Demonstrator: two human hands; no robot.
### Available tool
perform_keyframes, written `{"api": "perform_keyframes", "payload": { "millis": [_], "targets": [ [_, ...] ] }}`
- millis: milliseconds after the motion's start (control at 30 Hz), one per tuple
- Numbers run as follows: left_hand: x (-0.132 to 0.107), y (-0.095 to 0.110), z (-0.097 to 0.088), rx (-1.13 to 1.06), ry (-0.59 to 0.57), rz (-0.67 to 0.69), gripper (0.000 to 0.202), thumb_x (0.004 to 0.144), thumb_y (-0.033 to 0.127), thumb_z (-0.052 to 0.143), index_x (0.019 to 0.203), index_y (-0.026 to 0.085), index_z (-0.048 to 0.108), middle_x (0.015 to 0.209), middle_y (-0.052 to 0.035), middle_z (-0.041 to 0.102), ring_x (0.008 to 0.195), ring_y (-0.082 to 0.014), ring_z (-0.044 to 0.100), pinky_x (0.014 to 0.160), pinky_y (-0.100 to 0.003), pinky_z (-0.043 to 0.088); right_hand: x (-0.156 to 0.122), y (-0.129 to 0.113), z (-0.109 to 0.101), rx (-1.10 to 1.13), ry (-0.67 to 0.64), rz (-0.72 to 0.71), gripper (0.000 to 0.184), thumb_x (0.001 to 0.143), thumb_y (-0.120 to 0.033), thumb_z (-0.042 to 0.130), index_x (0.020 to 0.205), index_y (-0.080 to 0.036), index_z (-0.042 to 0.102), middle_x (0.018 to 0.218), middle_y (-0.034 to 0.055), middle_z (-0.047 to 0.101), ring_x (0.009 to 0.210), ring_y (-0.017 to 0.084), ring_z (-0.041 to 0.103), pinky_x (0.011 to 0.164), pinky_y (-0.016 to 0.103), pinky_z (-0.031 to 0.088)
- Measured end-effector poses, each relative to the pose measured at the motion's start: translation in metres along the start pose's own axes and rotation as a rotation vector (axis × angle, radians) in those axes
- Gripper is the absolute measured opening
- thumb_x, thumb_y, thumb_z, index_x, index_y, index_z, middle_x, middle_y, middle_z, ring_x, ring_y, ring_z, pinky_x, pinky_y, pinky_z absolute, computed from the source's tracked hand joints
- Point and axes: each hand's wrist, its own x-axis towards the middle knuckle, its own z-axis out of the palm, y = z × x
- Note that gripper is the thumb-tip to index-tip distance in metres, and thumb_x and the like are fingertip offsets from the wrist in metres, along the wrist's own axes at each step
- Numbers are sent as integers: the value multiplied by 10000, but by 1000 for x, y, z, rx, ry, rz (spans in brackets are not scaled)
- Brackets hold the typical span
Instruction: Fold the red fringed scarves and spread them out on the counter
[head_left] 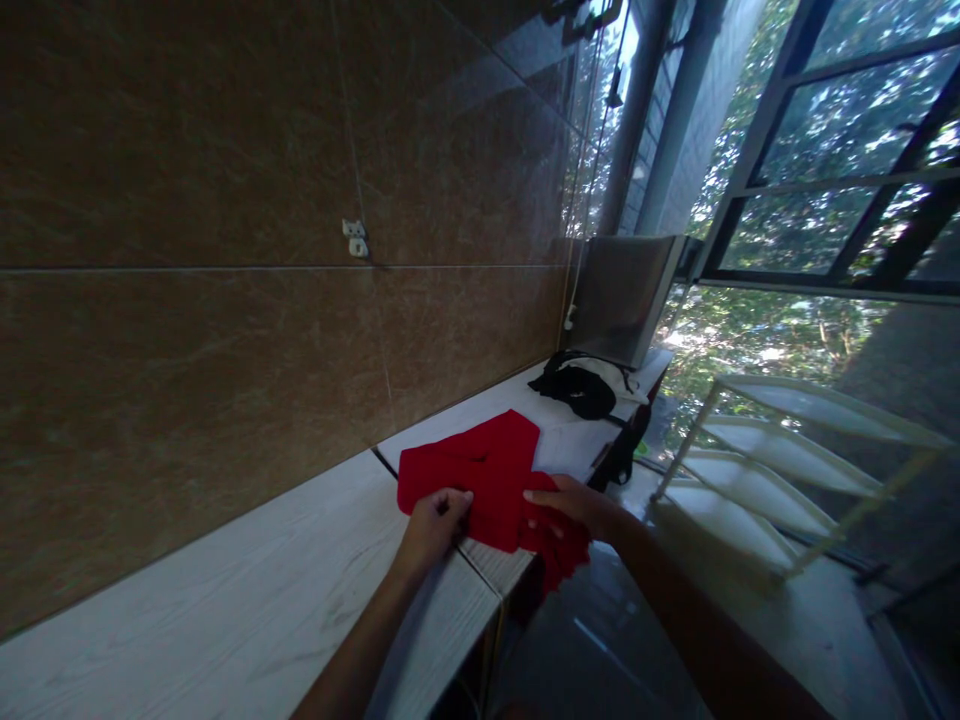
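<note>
A red cloth (pixel 480 470) lies on a pale wooden table (pixel 225 600) against a brown tiled wall, with one part hanging over the table's front edge. My left hand (pixel 435 522) pinches the cloth's near edge with curled fingers. My right hand (pixel 574 505) rests on the cloth's right side, fingers stretched flat over it at the table edge.
Farther along the table lies a black and white heap of clothes (pixel 589 385) in front of a grey panel (pixel 622 298). A white rack with slatted shelves (pixel 772 470) stands on the floor to the right. Windows with dark frames (pixel 840 180) look onto trees.
</note>
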Motion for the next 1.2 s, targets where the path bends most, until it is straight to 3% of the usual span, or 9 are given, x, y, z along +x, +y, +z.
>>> {"api": "perform_keyframes", "payload": {
  "millis": [100, 333, 500, 733, 867, 933, 1033, 1133, 1200],
  "targets": [
    [-2, 3, 0, 23, -13, 16, 510, 688, 676, 711, 646, 188, 570, 606, 36, 499, 566, -111, 413, 527, -236, 310, 3, 3, -4, -11, -61, 41, 453, 725, -597, 715, 675, -147, 719, 392, -54, 494, 364, 69, 384, 426, 211, 335],
    [-2, 0, -3, 24, -15, 28, 482, 702, 655, 710, 663, 188, 600, 596, 30, 526, 562, -122, 438, 535, -243, 326, -2, 13, -3, 8, 6, 69, 515, 799, -632, 637, 593, -161, 656, 376, -50, 486, 327, 53, 352, 363, 191, 267],
    [-2, -2, -3, 21, -9, 21, 487, 689, 655, 724, 646, 187, 597, 595, 26, 536, 564, -123, 448, 541, -245, 337, -12, 15, 3, 23, 41, 89, 489, 776, -633, 649, 710, -150, 690, 649, 48, 723, 462, 94, 575, 442, 201, 445],
    [-4, -5, -2, 28, 1, 26, 479, 689, 643, 729, 668, 174, 631, 607, 16, 553, 556, -116, 452, 505, -229, 320, -16, 18, 2, -103, 46, 101, 489, 747, -629, 634, 752, -146, 708, 737, 82, 746, 599, 184, 671, 574, 305, 539],
    [-5, -8, -8, 4, 12, -19, 533, 713, 704, 672, 758, 174, 657, 581, 20, 558, 482, -115, 454, 449, -228, 315, -17, 16, 1, -287, 223, 37, 345, 739, -523, 707, 730, -179, 672, 762, 69, 720, 738, 230, 663, 701, 350, 521],
    [-6, -7, -19, 34, 81, 8, 527, 743, 697, 629, 841, 181, 672, 625, 2, 606, 498, -139, 508, 464, -246, 369, -22, 14, 8, -459, 416, -93, 279, 774, -446, 709, 903, -200, 685, 950, 81, 721, 908, 258, 653, 833, 384, 503],
    [-10, -5, -43, 201, 276, 127, 414, 760, 589, 608, 888, 201, 673, 794, -44, 686, 668, -192, 620, 622, -304, 490, -31, 15, 25, -838, 658, -352, 282, 825, -345, 695, 1083, -238, 659, 1127, 88, 668, 1048, 273, 620, 925, 421, 468],
    [-10, -6, -64, 362, 467, 187, 405, 768, 528, 573, 993, 203, 662, 957, -85, 692, 809, -229, 651, 758, -360, 521, -33, 22, 43, -1049, 663, -472, 227, 843, -285, 698, 1064, -246, 659, 1111, 87, 669, 1039, 274, 622, 899, 424, 462],
    [-7, -7, -71, 364, 507, 96, 487, 778, 547, 556, 1096, 186, 634, 1024, -112, 691, 847, -245, 666, 761, -371, 527, -29, 28, 50, -1099, 652, -506, 234, 848, -251, 689, 1080, -247, 661, 1131, 97, 684, 1048, 280, 623, 895, 427, 452]
  ]
}}
